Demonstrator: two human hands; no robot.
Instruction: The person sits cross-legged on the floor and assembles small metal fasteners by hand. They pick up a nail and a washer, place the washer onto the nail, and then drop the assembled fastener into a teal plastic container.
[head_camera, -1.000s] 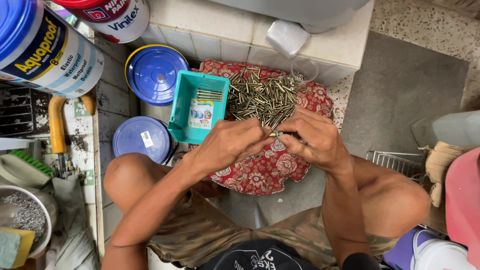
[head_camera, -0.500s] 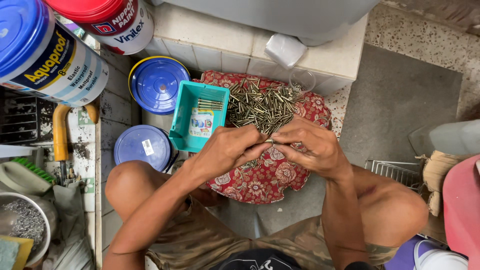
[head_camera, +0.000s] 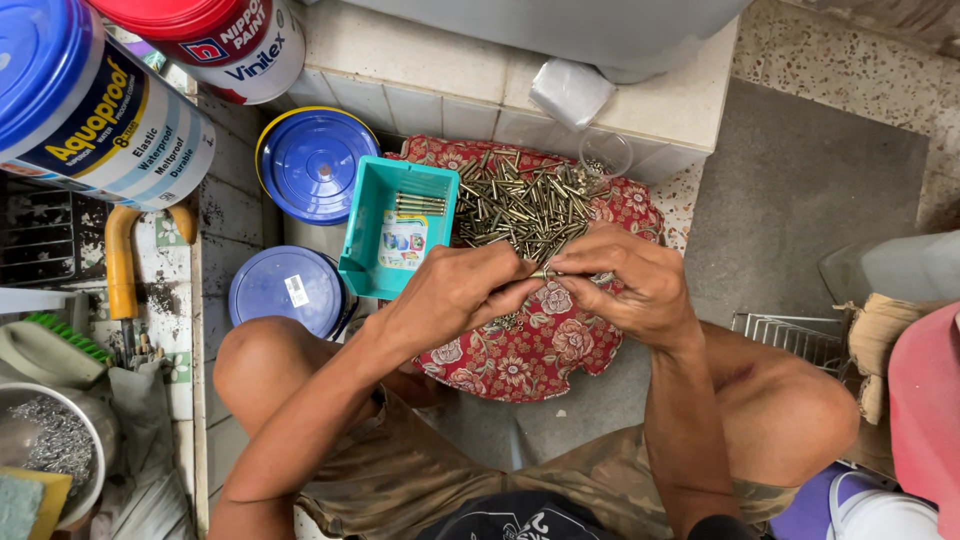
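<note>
Brass pins (head_camera: 520, 210) lie in a loose heap on the far part of a red flowered cloth (head_camera: 540, 345), and one small brass piece (head_camera: 541, 272) is held between the two hands just in front of that heap. I see the left hand (head_camera: 462, 292) with its fingers curled together, the tips pinched on the left end of the piece. The right hand (head_camera: 625, 285) meets it from the other side, thumb and forefinger pressed on the right end, the other fingers bent close. Both hands hover over the middle of the cloth, touching each other at the fingertips.

Just left of the heap stands a teal plastic tray (head_camera: 372, 245), and inside it a few pins lie in a neat row at the far end, above a small printed card. Two blue bucket lids (head_camera: 312, 165) are beside the tray, one behind the other. The person's bare knees frame the cloth on both sides.
</note>
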